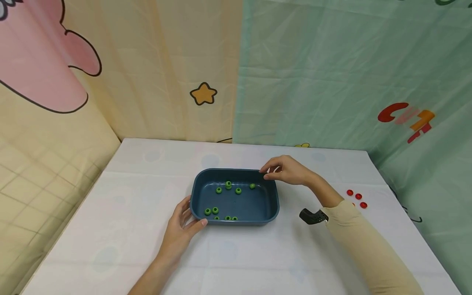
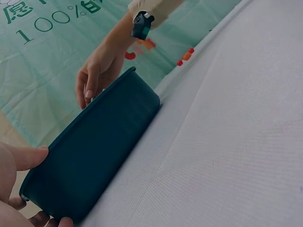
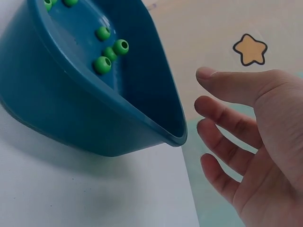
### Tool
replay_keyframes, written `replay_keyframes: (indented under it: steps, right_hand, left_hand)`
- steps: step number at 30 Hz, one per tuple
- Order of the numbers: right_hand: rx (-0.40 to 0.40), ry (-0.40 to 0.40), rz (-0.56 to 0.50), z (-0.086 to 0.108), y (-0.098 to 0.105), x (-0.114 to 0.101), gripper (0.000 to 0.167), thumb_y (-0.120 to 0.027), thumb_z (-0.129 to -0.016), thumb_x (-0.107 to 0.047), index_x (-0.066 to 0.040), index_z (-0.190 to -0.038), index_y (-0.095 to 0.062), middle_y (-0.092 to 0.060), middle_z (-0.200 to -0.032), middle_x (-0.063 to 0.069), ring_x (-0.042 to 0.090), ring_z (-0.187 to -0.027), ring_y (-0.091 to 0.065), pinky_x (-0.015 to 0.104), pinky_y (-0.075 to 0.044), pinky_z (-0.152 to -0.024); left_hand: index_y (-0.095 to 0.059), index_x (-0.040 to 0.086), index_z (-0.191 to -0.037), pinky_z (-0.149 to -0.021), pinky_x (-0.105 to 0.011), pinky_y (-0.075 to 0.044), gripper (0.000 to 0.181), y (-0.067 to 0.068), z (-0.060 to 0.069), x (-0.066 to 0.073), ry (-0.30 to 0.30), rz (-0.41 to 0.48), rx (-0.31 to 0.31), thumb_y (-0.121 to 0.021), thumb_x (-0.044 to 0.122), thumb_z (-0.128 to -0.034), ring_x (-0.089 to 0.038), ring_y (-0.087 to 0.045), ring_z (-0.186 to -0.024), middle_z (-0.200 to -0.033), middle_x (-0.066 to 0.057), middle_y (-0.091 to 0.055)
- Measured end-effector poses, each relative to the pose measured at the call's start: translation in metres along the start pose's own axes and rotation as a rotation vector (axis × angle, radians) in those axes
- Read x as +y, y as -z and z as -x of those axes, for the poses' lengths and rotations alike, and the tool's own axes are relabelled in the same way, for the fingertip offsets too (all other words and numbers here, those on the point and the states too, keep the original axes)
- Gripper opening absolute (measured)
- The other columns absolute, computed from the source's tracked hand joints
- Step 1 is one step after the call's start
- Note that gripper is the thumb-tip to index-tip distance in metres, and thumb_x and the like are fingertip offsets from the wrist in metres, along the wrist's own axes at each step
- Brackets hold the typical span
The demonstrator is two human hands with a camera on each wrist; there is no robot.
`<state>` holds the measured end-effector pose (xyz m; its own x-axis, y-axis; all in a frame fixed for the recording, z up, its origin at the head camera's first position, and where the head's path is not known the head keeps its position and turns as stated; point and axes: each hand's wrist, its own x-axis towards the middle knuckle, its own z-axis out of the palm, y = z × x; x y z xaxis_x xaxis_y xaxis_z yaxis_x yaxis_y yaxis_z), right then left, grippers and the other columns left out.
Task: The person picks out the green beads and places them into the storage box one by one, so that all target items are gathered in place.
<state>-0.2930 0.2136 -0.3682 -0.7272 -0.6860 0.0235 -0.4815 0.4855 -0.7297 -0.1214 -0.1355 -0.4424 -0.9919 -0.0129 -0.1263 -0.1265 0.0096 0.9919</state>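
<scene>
A dark blue rectangular bin stands on the table, with several green beads scattered over its floor. At its near left corner my left hand grips it, thumb on the near side and fingers along the left end. The left wrist view shows this thumb against the bin's wall. My right hand hovers by the far right corner, fingers loosely bent. From the right wrist, this hand looks apart from the bin's rim and holds nothing.
Several red beads lie on the table to the right, partly behind the right sleeve. A white cloth covers the table. Printed curtains hang at the back and sides. A black device sits on the right wrist.
</scene>
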Motion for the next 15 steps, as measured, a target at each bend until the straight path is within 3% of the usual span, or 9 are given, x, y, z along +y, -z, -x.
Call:
replay_keyframes:
  steps: [15]
  right_hand:
    - [0.031, -0.007, -0.004, 0.0081, 0.0025, 0.0073, 0.024, -0.075, -0.096, -0.009, 0.0, -0.118, -0.075, -0.072, -0.117, 0.014, 0.025, -0.099, -0.068, 0.044, -0.06, -0.091]
  left_hand:
    - [-0.032, 0.014, -0.16, -0.113, -0.034, -0.044, 0.087, -0.0012, -0.0046, -0.003, 0.005, 0.019, 0.003, -0.082, 0.006, -0.0894, -0.031, -0.033, -0.148, -0.161, -0.012, -0.033]
